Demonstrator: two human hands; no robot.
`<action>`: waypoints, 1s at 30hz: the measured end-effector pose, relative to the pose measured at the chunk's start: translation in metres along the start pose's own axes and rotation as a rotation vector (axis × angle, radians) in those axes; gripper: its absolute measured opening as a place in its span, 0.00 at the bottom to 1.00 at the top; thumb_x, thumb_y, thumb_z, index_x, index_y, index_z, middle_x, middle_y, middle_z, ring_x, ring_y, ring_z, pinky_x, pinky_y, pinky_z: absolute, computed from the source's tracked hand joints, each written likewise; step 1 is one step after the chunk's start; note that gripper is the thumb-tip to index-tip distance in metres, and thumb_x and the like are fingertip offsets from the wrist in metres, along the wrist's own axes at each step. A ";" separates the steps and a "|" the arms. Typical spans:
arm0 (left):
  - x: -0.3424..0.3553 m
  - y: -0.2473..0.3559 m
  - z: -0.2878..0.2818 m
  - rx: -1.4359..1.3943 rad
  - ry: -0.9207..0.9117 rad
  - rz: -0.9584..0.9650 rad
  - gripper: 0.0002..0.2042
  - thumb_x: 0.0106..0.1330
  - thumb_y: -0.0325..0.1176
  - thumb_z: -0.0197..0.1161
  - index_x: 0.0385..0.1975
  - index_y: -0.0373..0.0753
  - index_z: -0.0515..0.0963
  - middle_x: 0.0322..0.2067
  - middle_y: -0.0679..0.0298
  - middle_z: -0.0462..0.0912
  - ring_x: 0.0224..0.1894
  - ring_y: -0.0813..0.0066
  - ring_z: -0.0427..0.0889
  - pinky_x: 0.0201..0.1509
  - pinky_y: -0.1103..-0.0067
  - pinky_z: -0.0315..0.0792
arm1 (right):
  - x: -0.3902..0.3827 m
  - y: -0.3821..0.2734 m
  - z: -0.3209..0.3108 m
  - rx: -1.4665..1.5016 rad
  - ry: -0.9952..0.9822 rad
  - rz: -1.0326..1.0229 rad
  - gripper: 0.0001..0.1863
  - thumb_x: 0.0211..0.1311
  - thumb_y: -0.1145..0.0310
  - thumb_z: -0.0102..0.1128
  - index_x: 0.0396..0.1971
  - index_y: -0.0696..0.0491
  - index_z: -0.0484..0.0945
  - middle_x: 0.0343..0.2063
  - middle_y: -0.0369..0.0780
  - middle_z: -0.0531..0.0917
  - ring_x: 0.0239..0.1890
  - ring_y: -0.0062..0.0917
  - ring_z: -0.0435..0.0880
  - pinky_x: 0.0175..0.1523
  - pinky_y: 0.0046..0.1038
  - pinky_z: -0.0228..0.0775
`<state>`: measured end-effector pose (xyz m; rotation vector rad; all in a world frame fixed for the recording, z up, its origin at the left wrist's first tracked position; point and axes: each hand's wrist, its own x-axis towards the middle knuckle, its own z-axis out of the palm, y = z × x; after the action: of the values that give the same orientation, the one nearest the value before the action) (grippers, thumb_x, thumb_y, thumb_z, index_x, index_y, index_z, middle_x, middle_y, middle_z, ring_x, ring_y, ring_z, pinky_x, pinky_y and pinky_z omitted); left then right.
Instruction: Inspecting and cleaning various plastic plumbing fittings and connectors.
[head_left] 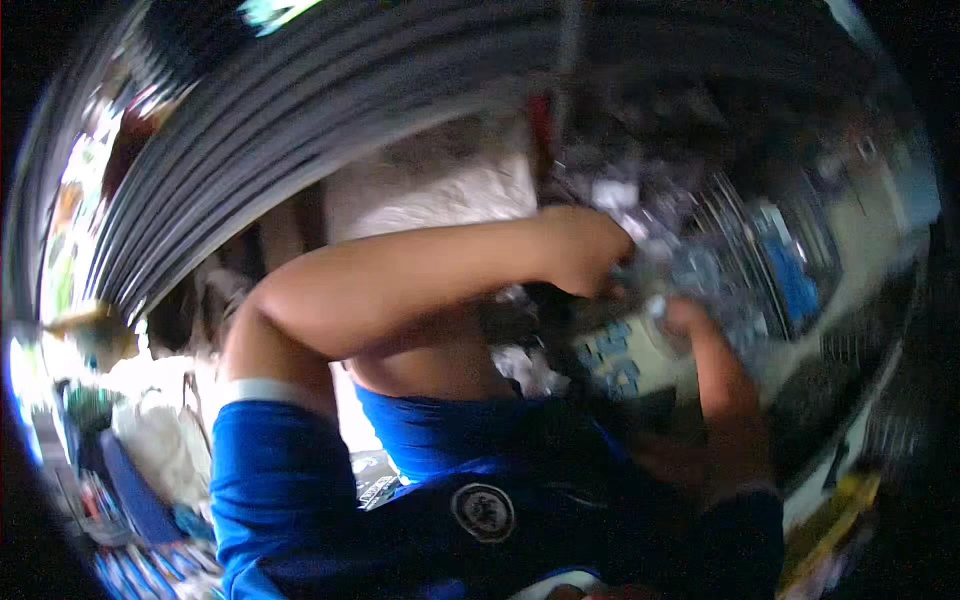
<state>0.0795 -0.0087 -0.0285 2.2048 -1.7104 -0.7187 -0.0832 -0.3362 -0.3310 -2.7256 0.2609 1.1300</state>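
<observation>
My left arm reaches across to the right, and my left hand (590,250) is bent closed, its fingers blurred and partly turned from view. Just right of it and a little nearer, my right hand (688,318) is also closed, with a small pale bit (657,305) at its fingertips. What either hand grips is too smeared to name. Around and beyond the hands lies a blurred heap of shiny, clear-grey pieces (700,265). A pale sheet or sack with blue markings (612,360) lies below the hands.
Dark corrugated metal (300,120) spans the upper left. A whitish crumpled sack or cloth (440,185) sits beyond my left forearm. To the right are a blue item (795,275) and thin rod-like pieces (735,225). Something yellow (840,510) lies at the lower right.
</observation>
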 end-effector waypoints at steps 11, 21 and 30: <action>0.019 0.006 0.011 0.134 -0.196 -0.047 0.16 0.60 0.36 0.62 0.45 0.37 0.84 0.43 0.48 0.86 0.49 0.47 0.85 0.49 0.58 0.79 | 0.036 0.058 0.051 0.183 -0.088 -0.170 0.33 0.47 0.47 0.73 0.52 0.53 0.83 0.52 0.48 0.85 0.50 0.44 0.85 0.57 0.40 0.76; 0.026 0.014 0.017 0.196 -0.259 -0.044 0.19 0.59 0.41 0.65 0.46 0.37 0.84 0.45 0.49 0.86 0.48 0.48 0.86 0.47 0.57 0.79 | 0.043 0.044 0.059 -0.108 -0.226 0.107 0.39 0.51 0.39 0.68 0.57 0.52 0.79 0.56 0.46 0.82 0.54 0.41 0.83 0.60 0.40 0.74; 0.074 0.031 0.049 0.368 -0.264 -0.052 0.23 0.62 0.37 0.66 0.59 0.45 0.78 0.49 0.51 0.85 0.52 0.53 0.86 0.50 0.60 0.82 | -0.014 -0.031 -0.010 0.448 -0.353 -0.065 0.35 0.71 0.40 0.49 0.69 0.47 0.69 0.64 0.49 0.75 0.63 0.41 0.76 0.64 0.40 0.70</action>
<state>0.0414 -0.0837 -0.0710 2.4958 -2.0617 -0.7904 -0.0794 -0.3070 -0.3109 -2.0961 0.3246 1.3212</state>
